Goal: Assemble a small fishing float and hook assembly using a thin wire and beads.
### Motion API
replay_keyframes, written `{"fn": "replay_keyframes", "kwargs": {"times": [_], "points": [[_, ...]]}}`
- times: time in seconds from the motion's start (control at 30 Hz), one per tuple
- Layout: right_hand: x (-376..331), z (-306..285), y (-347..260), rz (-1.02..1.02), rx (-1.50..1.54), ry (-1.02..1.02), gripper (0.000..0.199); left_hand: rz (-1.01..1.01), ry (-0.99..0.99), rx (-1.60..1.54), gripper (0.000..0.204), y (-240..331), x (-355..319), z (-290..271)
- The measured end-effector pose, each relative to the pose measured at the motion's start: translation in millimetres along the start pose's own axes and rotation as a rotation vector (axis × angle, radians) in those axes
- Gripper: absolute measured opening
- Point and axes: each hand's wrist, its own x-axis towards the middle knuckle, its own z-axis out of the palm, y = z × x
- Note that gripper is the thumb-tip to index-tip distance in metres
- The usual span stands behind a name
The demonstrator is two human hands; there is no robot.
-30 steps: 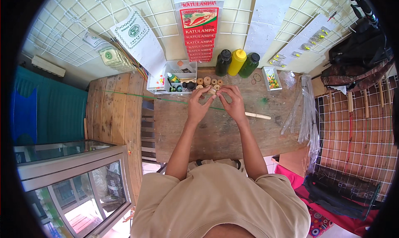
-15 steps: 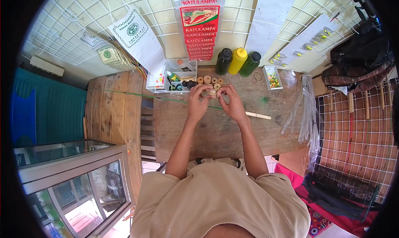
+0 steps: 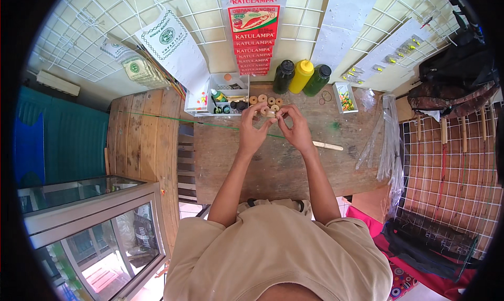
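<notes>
"Item one?"
"Small tan round piece (image 3: 271, 114), held between thumb and fingers of the left hand (image 3: 253, 134), above the counter (image 3: 278, 167)."
"Right hand (image 3: 297, 132)?"
"Fingertips narrow, at the piece's right edge; cannot tell if gripping."
"Adjacent stock?"
"Tan spools (image 3: 262, 98), clustered just beyond; yellow bottle (image 3: 301, 78), behind."

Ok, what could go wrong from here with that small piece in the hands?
The left hand pinches the small round piece; if the grip loosens, it may drop. Wooden pieces sit just beyond, so a bump could scatter them. The green rod passes below the left hand and might get knocked.
</notes>
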Motion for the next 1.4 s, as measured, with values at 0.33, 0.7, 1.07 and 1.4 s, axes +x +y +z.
{"fn": "replay_keyframes", "kwargs": {"times": [0.33, 0.7, 1.07, 1.4], "points": [[1, 2, 2, -0.057, -0.102, 0.097, 0.014, -0.103, -0.148, -0.225, 0.036, -13, 3, -2], [-1, 8, 18, 0.174, 0.195, 0.051, 0.008, 0.058, -0.247, -0.18, 0.034, -12, 11, -7], [3, 16, 24, 0.219, 0.358, 0.179, 0.006, -0.152, -0.347, -0.418, 0.052, -23, 5, -15], [-7, 6, 55, 0.299, 0.333, 0.196, 0.006, -0.214, -0.348, -0.413, 0.042, -32, 3, -10]]}}
